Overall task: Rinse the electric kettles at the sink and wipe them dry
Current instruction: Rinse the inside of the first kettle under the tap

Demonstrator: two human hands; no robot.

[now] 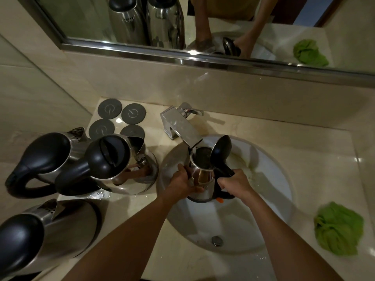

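A steel electric kettle (203, 180) with its black lid swung open is held upright over the white sink basin (269, 199), its mouth just under the square chrome faucet (180, 126). My right hand (235, 182) grips its black handle. My left hand (182, 184) wraps around the steel body on the left side. Three more steel kettles with black lids stand on the counter to the left: one (119, 165) next to the basin, one (46, 157) behind it, one (40, 234) nearest me. A crumpled green cloth (338, 228) lies on the counter right of the basin.
Several round grey kettle bases (121, 120) lie at the back left of the beige stone counter (284, 138). A mirror (203, 27) runs along the wall behind. The drain plug (217, 240) sits at the basin's near side. Water drops lie on the counter near the kettles.
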